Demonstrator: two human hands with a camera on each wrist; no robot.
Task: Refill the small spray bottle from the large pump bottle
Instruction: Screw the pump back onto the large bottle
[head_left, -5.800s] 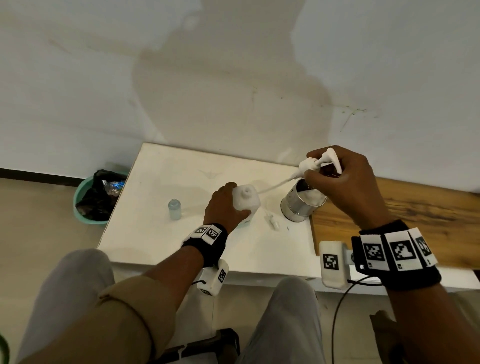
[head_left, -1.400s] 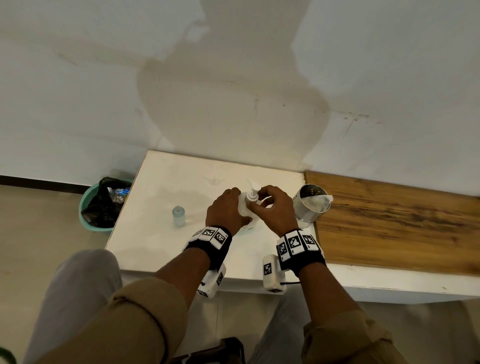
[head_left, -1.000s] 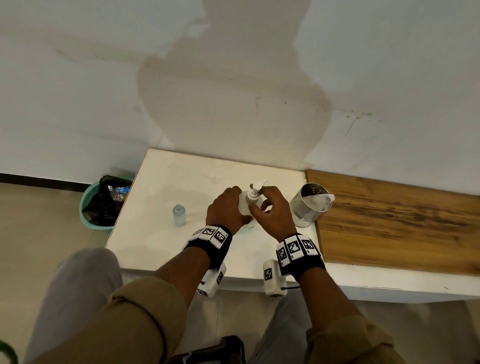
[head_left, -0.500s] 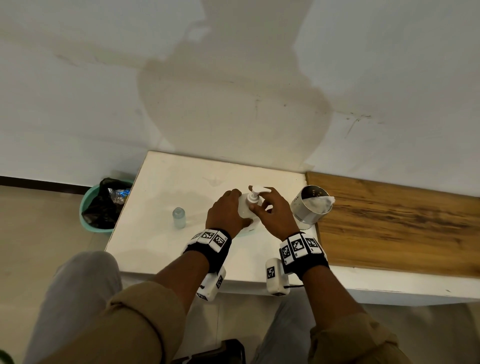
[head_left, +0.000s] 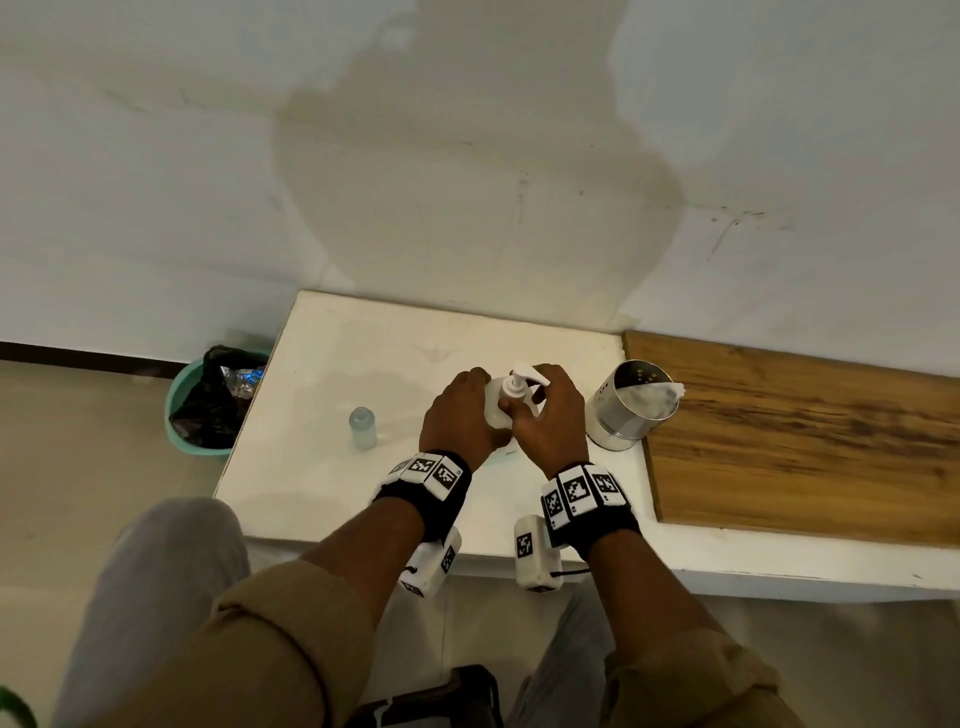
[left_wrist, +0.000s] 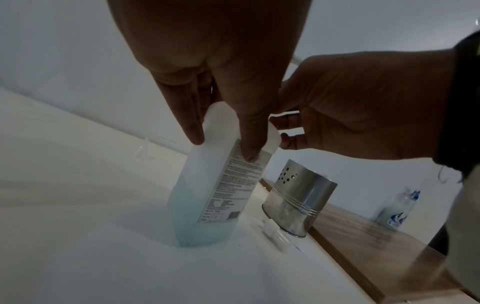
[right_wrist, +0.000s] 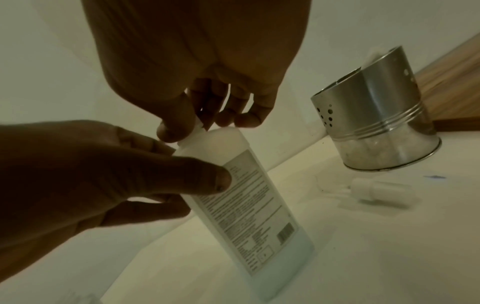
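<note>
The large white pump bottle stands on the white table, a little blue liquid at its bottom. My left hand grips its upper body from the left, fingers on the label. My right hand pinches the pump collar at the neck, and the spout points right. The small clear spray bottle stands uncapped to the left, apart from both hands. Its white spray cap lies beside the metal can.
A perforated metal can holding white tissue stands just right of my right hand. A wooden board lies beyond it, with a plastic bottle far right. A green bin with a black bag stands on the floor at left.
Earlier my right hand held the pump lifted out over the can; now the pump sits in the bottle neck. Over the last second the spout has swung round to the right.
</note>
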